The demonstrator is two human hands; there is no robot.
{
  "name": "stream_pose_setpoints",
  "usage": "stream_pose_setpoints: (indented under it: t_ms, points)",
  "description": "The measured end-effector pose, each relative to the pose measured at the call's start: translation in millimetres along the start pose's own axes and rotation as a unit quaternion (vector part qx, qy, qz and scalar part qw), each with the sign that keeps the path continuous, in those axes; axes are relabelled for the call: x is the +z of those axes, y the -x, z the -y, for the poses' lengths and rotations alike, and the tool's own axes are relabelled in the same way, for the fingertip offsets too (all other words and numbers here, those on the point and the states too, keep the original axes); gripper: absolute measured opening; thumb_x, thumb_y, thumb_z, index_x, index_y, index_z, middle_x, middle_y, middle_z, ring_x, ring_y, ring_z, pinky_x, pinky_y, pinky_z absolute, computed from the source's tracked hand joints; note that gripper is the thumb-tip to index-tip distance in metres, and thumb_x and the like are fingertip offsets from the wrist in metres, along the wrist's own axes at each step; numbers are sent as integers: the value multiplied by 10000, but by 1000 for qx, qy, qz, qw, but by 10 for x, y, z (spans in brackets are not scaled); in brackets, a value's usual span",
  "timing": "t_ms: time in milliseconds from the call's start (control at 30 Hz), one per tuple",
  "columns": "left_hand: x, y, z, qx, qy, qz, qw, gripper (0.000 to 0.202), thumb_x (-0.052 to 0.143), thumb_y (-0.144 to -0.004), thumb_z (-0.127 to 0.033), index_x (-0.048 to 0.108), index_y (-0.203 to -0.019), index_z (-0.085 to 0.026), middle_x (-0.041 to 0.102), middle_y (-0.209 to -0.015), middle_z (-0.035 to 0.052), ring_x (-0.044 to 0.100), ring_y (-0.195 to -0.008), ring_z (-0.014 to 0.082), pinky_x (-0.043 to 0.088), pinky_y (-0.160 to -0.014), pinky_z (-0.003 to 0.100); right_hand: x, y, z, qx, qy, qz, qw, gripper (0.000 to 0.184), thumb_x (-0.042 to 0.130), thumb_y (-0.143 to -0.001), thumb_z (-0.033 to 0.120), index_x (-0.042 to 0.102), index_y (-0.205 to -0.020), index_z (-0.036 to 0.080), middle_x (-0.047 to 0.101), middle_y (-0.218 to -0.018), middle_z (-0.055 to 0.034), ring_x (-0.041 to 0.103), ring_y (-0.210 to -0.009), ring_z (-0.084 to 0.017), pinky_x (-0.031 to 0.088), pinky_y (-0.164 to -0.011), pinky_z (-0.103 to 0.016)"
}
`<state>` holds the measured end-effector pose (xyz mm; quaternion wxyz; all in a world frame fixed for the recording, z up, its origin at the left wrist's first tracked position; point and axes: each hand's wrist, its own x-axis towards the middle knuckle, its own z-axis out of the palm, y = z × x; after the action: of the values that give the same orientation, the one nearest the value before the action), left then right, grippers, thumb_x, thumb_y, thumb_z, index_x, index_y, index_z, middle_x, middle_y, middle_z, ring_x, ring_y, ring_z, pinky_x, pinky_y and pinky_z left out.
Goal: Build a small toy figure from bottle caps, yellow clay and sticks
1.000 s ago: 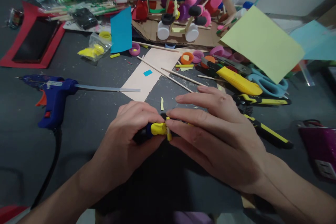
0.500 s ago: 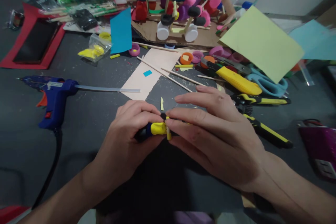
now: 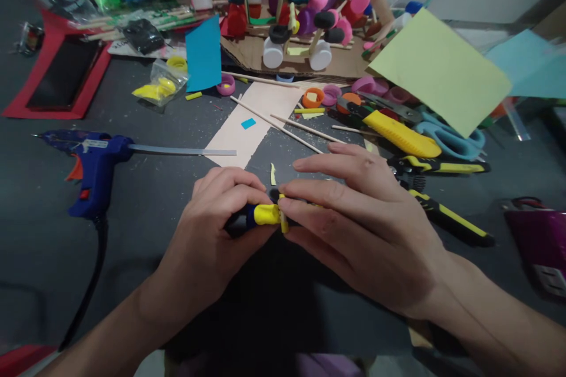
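Low over the dark table, my left hand (image 3: 221, 221) is closed around a small craft piece (image 3: 266, 214) with a yellow body and a dark blue part, mostly covered by the fingers. A thin yellow strip (image 3: 283, 219) stands upright against its right end. My right hand (image 3: 360, 218) pinches this strip between thumb and fingertips, its upper fingers stretched out. Something black shows just above the strip, partly hidden. Beyond the fingertips lies a curved pale-yellow paper scrap (image 3: 273, 174).
At left lies a blue glue gun (image 3: 95, 171) with its cord. Wooden sticks (image 3: 305, 128) cross a pale paper strip (image 3: 256, 109). A yellow utility knife (image 3: 402, 134), blue-handled scissors (image 3: 455, 138) and pliers (image 3: 451, 218) are on the right. Colourful clay models (image 3: 305, 23) stand behind on cardboard.
Both hands keep the same hold on the yellow piece and strip. My left hand has shifted very slightly; the camera view has moved a little.
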<state>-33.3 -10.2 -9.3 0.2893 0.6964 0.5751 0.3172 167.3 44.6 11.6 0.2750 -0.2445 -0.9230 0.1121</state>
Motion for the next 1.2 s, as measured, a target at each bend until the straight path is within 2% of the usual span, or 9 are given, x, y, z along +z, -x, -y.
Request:
stream_pose_setpoints:
  t_ms: [200, 500, 667, 1200]
  points:
    - [-10, 9, -8, 3, 4, 0, 1000, 45, 691, -876, -239, 649, -891, -250, 658, -1018, 15, 584, -1041, 221, 426, -887, 412, -3, 3, -4, -4, 0, 0, 1000, 117, 691, -897, 160, 671, -986, 233, 766, -1044, 12, 649, -1122, -205, 419, -1119, -422]
    - [17, 2, -21, 6, -8, 0, 1000, 101, 684, -851, -184, 640, -920, -244, 664, -1037, 18, 584, -1060, 231, 423, -906, 438, 0, 0, -6, -1, -5, -3, 1000, 132, 689, -901, 158, 670, -1000, 243, 763, -1047, 23, 643, -1120, -189, 425, -1121, -409]
    - [24, 6, -17, -1, -19, -8, 1000, 65, 684, -849, -206, 642, -876, -248, 661, -1009, 24, 591, -1035, 242, 418, -881, 442, -2, 1, -5, 0, -2, -1, 1000, 128, 689, -902, 157, 668, -987, 250, 766, -1046, 19, 650, -1125, -196, 431, -1118, -427]
    - [50, 2, -29, -33, 57, -14, 998, 109, 671, -841, -131, 644, -840, -236, 678, -998, 26, 602, -1038, 221, 455, -899, 406, 11, -3, -19, -1, -3, 6, 1000, 158, 707, -886, 169, 661, -1023, 234, 748, -1048, 7, 639, -1124, -178, 433, -1115, -396]
